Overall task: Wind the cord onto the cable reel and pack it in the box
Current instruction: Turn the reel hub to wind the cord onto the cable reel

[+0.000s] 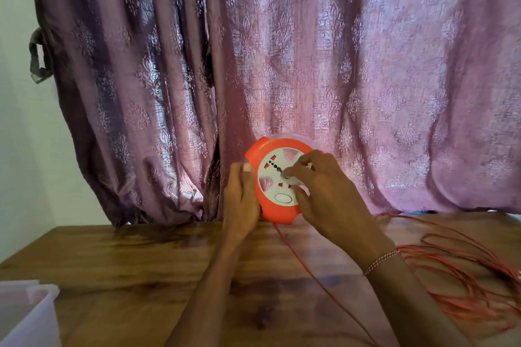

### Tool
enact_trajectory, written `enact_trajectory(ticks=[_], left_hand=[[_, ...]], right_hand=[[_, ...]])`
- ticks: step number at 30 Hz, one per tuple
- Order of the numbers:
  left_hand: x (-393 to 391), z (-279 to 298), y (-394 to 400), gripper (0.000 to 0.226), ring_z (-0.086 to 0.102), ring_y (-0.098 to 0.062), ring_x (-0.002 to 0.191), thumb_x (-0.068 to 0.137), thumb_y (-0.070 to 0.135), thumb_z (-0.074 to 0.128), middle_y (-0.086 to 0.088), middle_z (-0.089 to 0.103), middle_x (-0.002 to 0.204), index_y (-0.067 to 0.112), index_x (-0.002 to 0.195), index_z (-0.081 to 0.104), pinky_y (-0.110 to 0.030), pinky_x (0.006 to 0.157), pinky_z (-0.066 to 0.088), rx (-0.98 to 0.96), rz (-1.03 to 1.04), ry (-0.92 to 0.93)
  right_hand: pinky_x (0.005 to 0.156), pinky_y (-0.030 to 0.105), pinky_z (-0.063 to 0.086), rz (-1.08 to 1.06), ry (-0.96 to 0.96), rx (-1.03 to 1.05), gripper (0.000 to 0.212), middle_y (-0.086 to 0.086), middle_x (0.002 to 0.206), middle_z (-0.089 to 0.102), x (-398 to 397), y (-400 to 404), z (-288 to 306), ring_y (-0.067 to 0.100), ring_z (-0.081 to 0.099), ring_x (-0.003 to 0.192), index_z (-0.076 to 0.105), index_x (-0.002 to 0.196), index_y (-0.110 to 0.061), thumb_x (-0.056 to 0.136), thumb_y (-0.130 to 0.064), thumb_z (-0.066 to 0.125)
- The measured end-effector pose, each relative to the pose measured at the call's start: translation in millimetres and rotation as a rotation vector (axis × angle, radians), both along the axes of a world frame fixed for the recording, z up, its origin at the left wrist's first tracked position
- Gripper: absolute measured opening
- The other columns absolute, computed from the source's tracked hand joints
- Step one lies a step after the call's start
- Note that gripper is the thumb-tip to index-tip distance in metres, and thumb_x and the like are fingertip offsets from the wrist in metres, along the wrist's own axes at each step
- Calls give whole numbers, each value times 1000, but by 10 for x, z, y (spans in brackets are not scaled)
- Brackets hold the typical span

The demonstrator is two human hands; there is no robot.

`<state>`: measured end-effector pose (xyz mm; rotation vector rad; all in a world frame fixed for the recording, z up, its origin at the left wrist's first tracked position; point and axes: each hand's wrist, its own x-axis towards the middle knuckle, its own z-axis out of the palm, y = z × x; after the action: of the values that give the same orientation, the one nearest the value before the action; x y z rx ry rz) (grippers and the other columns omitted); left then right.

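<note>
Hanging across nearly the whole far side, a mauve patterned curtain (282,65) filled the view behind everything, and its lower folds hid whatever stood behind it. Below it we saw the wooden table (141,262), its near edge cut off by the bottom of the frame. Over the table's right part the loose orange cord (465,284) lay in tangled loops that ran off the right edge, so we could not tell how much remained unwound; one strand crossed the table from under the reel toward the bottom of the frame. At the lower left corner a translucent plastic box (42,315) showed only partly, and its contents were too blurred for us to make out. Near the table's far edge, against the curtain, the orange cable reel (277,186) was held upright with its white socket face toward us. Our left hand (241,200) gripped the reel's left rim, thumb laid along the edge and fingers hidden behind the housing. Our right hand (324,191) rested on the white face with fingers bent and close together, covering the right side of the reel; we could not tell whether they pinched a knob there. A thin beaded bracelet (382,260) circled the right wrist.
</note>
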<state>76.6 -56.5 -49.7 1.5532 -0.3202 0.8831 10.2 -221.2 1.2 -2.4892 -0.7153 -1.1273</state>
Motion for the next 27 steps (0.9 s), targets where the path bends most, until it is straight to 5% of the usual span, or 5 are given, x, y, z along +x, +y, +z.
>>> enact_trajectory(ticks=[7,12,18,23,27], left_hand=[[-52,2,24,36,62,3,72,101,57,35,15,69,84,27,91,53,-16,65,50,6,8,6],[-78,3,16,36,62,4,72,102,54,35,16,70,85,24,94,54,-18,66,51,9,21,-3],[-83,20,2,37,60,-4,71,102,55,35,8,67,83,24,93,53,-39,69,54,22,18,-13],[-102,13,-6,34,59,5,67,101,54,36,13,68,80,25,91,52,-23,62,51,40,25,-21],[-118,18,-6,38,56,3,63,99,56,35,4,66,83,22,90,50,-27,60,47,60,39,-24]], right_hand=[[81,42,52,26,52,-125,53,0,148,45,-14,12,37,30,41,124,72,96,-32,66,9,55],[87,44,50,3,47,-114,54,3,146,48,-58,7,69,32,44,121,73,97,-34,67,9,59],[93,43,46,-60,28,-125,58,6,143,49,-104,96,32,34,43,122,65,120,-43,76,-6,64],[82,40,45,-138,-17,-125,61,5,130,56,-67,94,-10,32,53,111,66,116,-49,72,-7,70],[81,38,46,-156,-33,-55,62,4,117,54,-41,88,-56,28,52,108,59,123,-52,70,-20,64]])
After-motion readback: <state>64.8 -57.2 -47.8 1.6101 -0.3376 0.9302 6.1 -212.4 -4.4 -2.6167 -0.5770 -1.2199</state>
